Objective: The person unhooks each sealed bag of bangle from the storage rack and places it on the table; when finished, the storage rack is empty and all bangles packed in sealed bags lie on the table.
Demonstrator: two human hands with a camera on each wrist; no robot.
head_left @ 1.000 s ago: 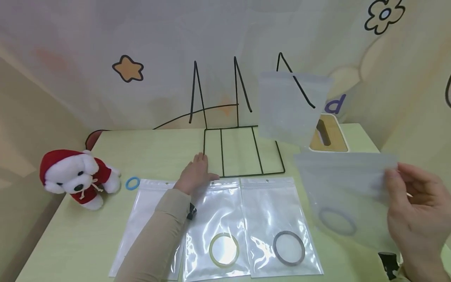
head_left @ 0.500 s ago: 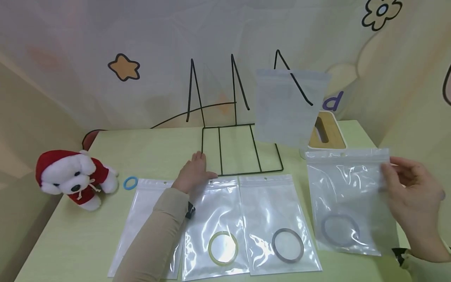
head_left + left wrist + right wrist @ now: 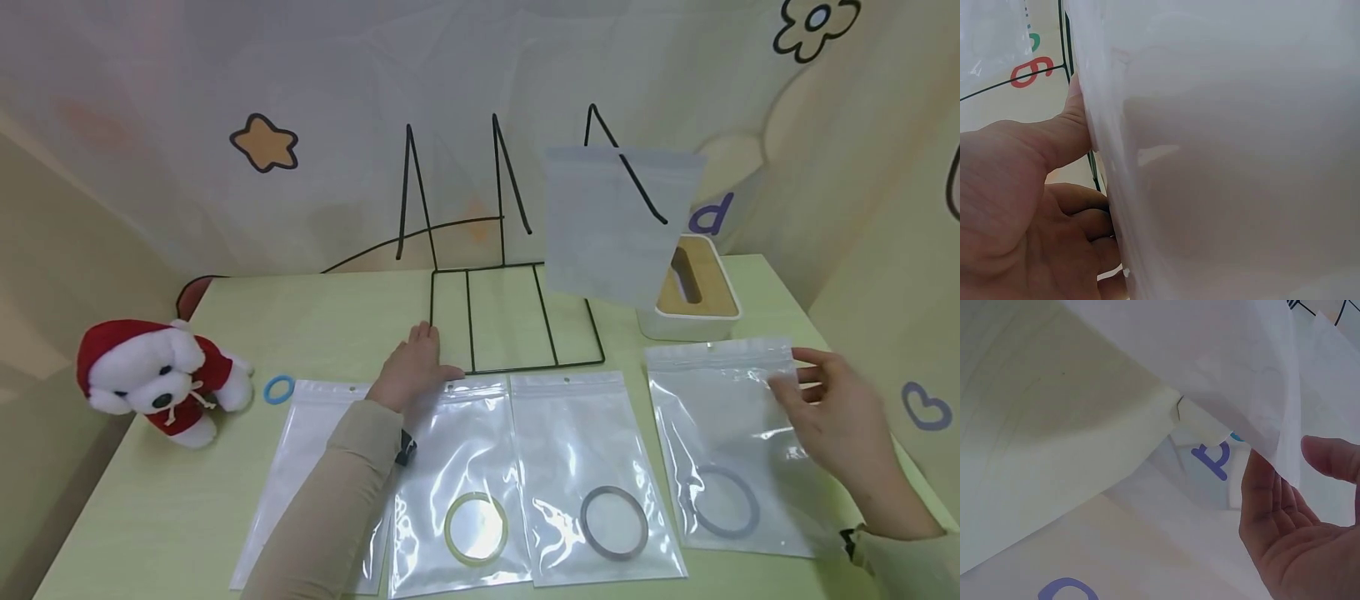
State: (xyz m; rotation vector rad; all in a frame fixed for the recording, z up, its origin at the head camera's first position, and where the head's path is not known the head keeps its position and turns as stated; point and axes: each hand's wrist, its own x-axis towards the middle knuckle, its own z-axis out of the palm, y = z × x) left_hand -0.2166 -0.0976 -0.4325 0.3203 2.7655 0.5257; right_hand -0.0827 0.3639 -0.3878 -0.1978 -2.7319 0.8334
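Note:
My right hand is at the right edge of a clear-front zip bag with a grey ring inside. In the right wrist view the thumb stands apart from the bag's white sheet, with the fingers beneath its edge. My left hand rests on the table beside the front left of a black wire rack, its thumb near the top of a zip bag with a yellowish ring. Between them lies another zip bag with a grey ring. My left sleeve partly covers the leftmost zip bag.
A white bag hangs from the rack's right hook. Behind the bags stands a tissue box with a wooden lid. A plush dog in red and a small blue ring are at the left.
My right hand has lowered the ringed zip bag onto the table, to the right of the others, and its thumb has come off the bag. The left hand has stayed in place.

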